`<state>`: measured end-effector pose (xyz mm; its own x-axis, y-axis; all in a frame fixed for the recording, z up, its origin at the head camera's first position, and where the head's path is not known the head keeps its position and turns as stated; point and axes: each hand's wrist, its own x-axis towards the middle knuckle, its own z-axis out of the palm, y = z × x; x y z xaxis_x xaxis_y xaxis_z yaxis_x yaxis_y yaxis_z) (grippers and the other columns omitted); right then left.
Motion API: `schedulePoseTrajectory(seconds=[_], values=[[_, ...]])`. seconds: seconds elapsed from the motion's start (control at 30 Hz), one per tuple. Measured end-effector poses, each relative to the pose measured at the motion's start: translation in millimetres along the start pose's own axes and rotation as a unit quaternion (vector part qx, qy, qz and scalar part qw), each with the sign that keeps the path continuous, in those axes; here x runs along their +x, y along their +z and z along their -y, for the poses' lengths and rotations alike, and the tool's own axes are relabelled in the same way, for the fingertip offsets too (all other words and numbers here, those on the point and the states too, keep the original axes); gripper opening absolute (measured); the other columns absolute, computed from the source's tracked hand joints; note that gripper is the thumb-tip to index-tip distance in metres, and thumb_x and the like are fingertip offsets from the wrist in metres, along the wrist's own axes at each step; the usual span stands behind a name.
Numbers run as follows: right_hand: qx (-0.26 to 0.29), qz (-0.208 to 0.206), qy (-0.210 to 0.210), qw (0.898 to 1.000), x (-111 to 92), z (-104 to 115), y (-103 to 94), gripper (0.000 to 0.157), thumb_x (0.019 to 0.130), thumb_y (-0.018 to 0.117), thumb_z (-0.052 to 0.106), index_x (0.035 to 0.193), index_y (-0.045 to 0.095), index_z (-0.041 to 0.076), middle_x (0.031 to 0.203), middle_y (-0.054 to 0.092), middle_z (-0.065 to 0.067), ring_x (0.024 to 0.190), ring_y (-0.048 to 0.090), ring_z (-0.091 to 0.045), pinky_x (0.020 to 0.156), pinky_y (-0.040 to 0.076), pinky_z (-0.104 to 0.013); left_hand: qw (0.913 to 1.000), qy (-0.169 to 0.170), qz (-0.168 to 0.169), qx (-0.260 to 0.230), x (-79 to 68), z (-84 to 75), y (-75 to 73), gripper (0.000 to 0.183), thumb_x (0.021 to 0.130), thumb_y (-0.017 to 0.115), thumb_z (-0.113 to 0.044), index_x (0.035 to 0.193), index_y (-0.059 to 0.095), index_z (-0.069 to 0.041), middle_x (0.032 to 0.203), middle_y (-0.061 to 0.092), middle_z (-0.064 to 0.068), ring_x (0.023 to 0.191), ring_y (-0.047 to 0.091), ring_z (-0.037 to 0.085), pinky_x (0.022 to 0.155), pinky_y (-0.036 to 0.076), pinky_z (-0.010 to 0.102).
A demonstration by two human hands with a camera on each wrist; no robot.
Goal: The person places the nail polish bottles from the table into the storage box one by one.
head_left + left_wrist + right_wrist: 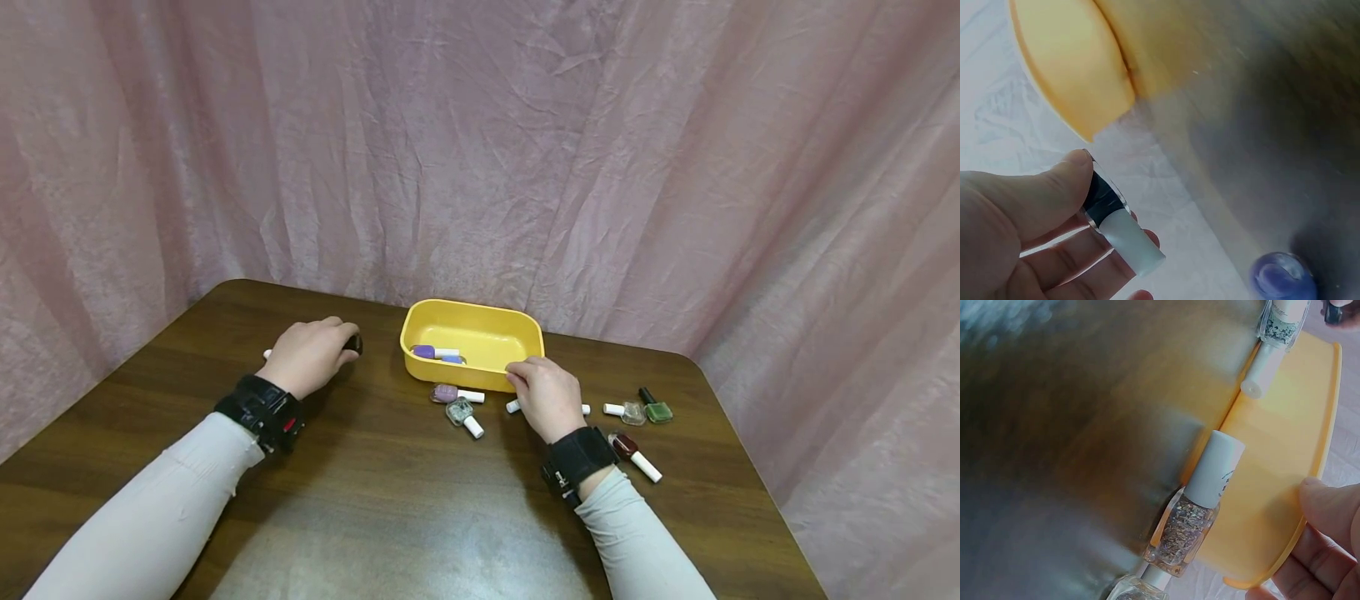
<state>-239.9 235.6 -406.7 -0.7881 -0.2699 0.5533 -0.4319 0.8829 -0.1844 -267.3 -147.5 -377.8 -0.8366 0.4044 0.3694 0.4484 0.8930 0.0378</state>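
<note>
My left hand point(309, 354) is over the left part of the table, left of a yellow plastic bin point(429, 369). In the left wrist view it pinches a dark nail polish bottle point(1102, 199) with a white cap between thumb and fingers. My right hand point(549, 398) grips the bin's near right rim, thumb on one side and fingers on the other in the right wrist view. Inside the bin lie a purple nail polish point(423, 352) and a blue one point(453, 360). A glitter nail polish point(1184, 530) lies by the bin's near side, mostly hidden by my right hand in the head view.
Before the bin lie a lilac nail polish point(444, 393) and a silvery glitter one point(460, 411). To the right are clear point(633, 413), green point(658, 412) and dark red point(624, 446) bottles. A purple bottle point(1283, 278) stands out near the left hand. A pink curtain point(480, 150) hangs behind.
</note>
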Motion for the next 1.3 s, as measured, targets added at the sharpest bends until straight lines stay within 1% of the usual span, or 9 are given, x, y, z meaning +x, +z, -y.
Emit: schedulePoseTrajectory(seconds=[0.13, 0.3, 0.47, 0.57, 0.7, 0.93, 1.07, 1.3], values=[[0.000, -0.002, -0.001, 1.000, 0, 0, -1.0, 0.008, 0.100, 0.083, 0.018, 0.106, 0.087, 0.015, 0.094, 0.076, 0.000, 0.090, 0.075, -0.023, 0.072, 0.060, -0.048, 0.9999, -0.003, -0.006, -0.016, 1.3, -4.2, -4.0, 0.033, 0.099, 0.085, -0.021, 0.122, 0.074, -0.001, 0.111, 0.074, 0.017, 0.098, 0.075, 0.041, 0.081, 0.059, 0.061], [0.000, -0.005, 0.000, 1.000, 0, 0, -2.0, 0.008, 0.100, 0.084, 0.018, 0.107, 0.087, 0.015, 0.094, 0.076, 0.000, 0.090, 0.075, -0.023, 0.072, 0.060, -0.048, 0.9992, 0.001, -0.013, -0.038, 4.2, -11.0, -8.6, 0.033, 0.099, 0.084, -0.020, 0.125, 0.073, -0.001, 0.114, 0.075, 0.016, 0.098, 0.074, 0.040, 0.083, 0.059, 0.059], [-0.001, -0.004, -0.001, 1.000, 1, 0, -1.6, 0.008, 0.100, 0.083, 0.018, 0.107, 0.087, 0.015, 0.094, 0.077, 0.000, 0.090, 0.075, -0.024, 0.072, 0.060, -0.048, 0.9986, -0.003, -0.010, -0.051, 8.0, -19.7, -11.4, 0.036, 0.100, 0.083, -0.019, 0.128, 0.073, 0.000, 0.118, 0.075, 0.017, 0.100, 0.074, 0.039, 0.085, 0.059, 0.058], [-0.002, -0.003, -0.001, 1.000, 1, 0, -1.1, 0.008, 0.100, 0.083, 0.018, 0.106, 0.087, 0.015, 0.094, 0.077, 0.000, 0.090, 0.075, -0.024, 0.072, 0.060, -0.048, 0.9986, -0.001, -0.012, -0.052, 11.4, -26.2, -12.8, 0.037, 0.101, 0.083, -0.020, 0.129, 0.072, 0.001, 0.118, 0.075, 0.017, 0.100, 0.074, 0.038, 0.085, 0.059, 0.057], [-0.002, -0.002, 0.001, 1.000, 1, 1, -0.4, 0.008, 0.100, 0.084, 0.017, 0.106, 0.087, 0.015, 0.095, 0.077, -0.001, 0.091, 0.075, -0.024, 0.073, 0.060, -0.048, 0.9986, 0.013, -0.022, -0.046, 16.6, -34.8, -15.8, 0.038, 0.101, 0.083, -0.022, 0.129, 0.073, 0.002, 0.116, 0.076, 0.017, 0.097, 0.075, 0.038, 0.084, 0.060, 0.056], [-0.003, 0.000, 0.002, 1.000, 1, 3, -0.1, 0.008, 0.099, 0.084, 0.017, 0.107, 0.087, 0.016, 0.094, 0.077, 0.000, 0.090, 0.075, -0.023, 0.071, 0.060, -0.048, 0.9983, 0.022, -0.033, -0.043, 25.0, -44.8, -22.2, 0.042, 0.099, 0.085, -0.021, 0.133, 0.072, 0.002, 0.120, 0.076, 0.018, 0.102, 0.076, 0.039, 0.089, 0.060, 0.055], [-0.006, -0.001, 0.003, 1.000, 1, 3, 0.3, 0.008, 0.099, 0.084, 0.018, 0.106, 0.087, 0.016, 0.094, 0.077, 0.000, 0.089, 0.075, -0.022, 0.071, 0.060, -0.047, 0.9978, 0.031, -0.036, -0.047, 30.3, -49.3, -22.0, 0.042, 0.099, 0.085, -0.020, 0.132, 0.072, 0.002, 0.120, 0.076, 0.018, 0.102, 0.076, 0.038, 0.089, 0.060, 0.055], [-0.006, -0.008, -0.002, 1.000, -1, 1, -0.1, 0.007, 0.099, 0.085, 0.017, 0.105, 0.087, 0.015, 0.094, 0.077, 0.000, 0.089, 0.075, -0.023, 0.069, 0.060, -0.048, 0.9979, 0.038, -0.029, -0.044, 39.6, -59.0, -19.1, 0.041, 0.100, 0.084, -0.022, 0.133, 0.073, 0.001, 0.116, 0.076, 0.016, 0.099, 0.075, 0.035, 0.087, 0.061, 0.053]])
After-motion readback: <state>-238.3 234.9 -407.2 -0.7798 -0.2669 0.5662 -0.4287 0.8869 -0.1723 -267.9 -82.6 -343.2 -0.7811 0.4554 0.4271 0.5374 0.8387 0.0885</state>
